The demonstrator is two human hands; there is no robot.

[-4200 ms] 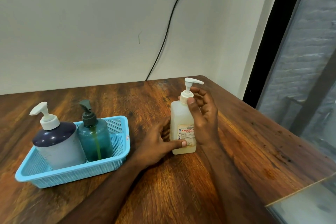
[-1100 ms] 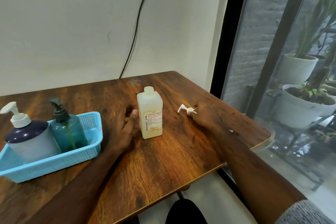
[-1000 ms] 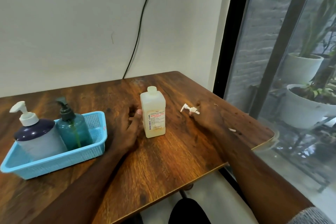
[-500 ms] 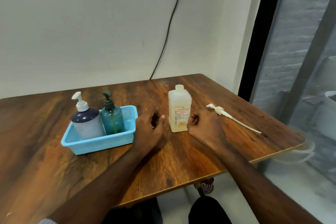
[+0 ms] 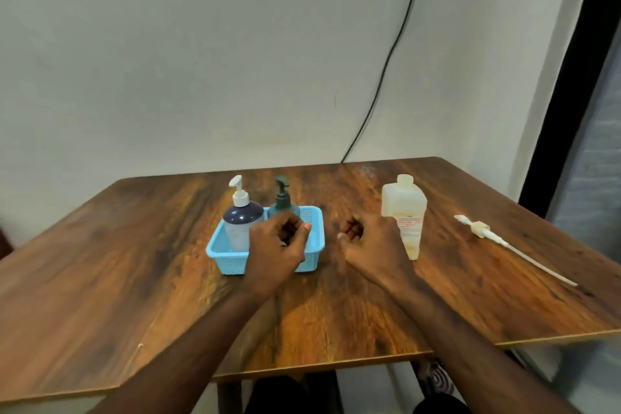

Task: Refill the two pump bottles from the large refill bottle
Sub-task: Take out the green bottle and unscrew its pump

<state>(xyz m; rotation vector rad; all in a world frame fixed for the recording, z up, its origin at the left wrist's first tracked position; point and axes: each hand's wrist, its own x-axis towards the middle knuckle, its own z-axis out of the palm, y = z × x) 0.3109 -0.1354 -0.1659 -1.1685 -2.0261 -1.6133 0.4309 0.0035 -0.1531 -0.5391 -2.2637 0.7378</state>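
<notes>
Head view: left hand (image 5: 275,245), loosely curled and holding nothing, hovers nearest the two pump bottles (image 5: 242,215) standing upright in the basket (image 5: 232,262); right hand (image 5: 369,242), likewise empty, sits beside the opened refill bottle (image 5: 405,208).

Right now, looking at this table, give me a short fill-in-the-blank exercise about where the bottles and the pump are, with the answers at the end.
1. The two pump bottles stand inside a light ____ basket.
2. The pale refill bottle stands upright with its pump ____.
3. The removed pump lies on the table to the ____ of the refill bottle.
4. The left hand and the right hand both hold ____.

Missing words: blue; removed; right; nothing
</notes>
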